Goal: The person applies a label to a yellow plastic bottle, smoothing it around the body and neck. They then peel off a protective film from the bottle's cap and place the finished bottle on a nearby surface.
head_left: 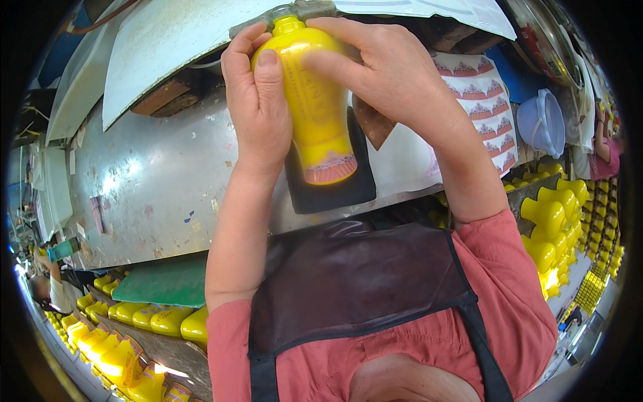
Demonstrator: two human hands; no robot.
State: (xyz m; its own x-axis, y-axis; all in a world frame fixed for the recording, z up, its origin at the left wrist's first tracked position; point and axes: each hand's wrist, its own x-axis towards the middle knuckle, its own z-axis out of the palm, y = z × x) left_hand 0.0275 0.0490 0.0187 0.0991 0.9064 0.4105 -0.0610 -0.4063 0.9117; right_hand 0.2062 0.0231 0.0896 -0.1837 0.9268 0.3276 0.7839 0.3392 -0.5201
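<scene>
Lettering (323, 100) in large, faint characters runs lengthwise down the front of the glossy yellow narrow-necked vase (309, 137) before us, with a line of finer print to its left; a pink, crown-like fluted decal (331, 169) covers its lower end. The vase lies neck away from us, its lower part over a black rectangular pad (360, 193) on the scuffed silvery metal table (157, 171). Our left hand (260, 100) grips its left side, fingers curled round the shoulder and thumb flat on the front. Our right hand (385, 74) has index finger and thumb spread apart, the index by the neck, the blurred thumb over the lettering; we cannot tell whether it presses. To the right, a white paper sheet (487, 110) carries rows of matching pink motifs.
</scene>
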